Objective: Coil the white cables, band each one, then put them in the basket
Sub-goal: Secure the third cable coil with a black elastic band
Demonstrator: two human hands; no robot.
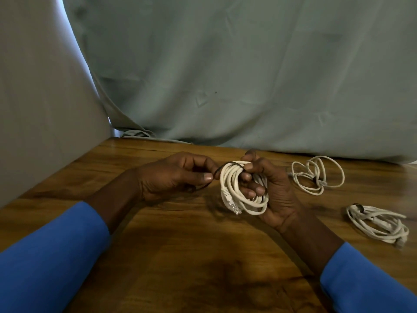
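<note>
My right hand (274, 188) grips a coiled white cable (234, 188) above the wooden table (180, 256), its clear plug hanging at the coil's lower left. A thin black band (222, 167) loops over the top of the coil. My left hand (178, 175) pinches the band's left end between thumb and forefinger, just left of the coil. Two more white cables lie on the table to the right: a loose coil (318, 175) with a small dark band at its middle, and a flatter coil (379, 222) with a dark band at its upper left. No basket is in view.
A grey-green cloth (248, 75) hangs behind the table's far edge. A pale wall or panel (40, 98) stands along the table's left side. Blue sleeves cover both forearms near the front edge.
</note>
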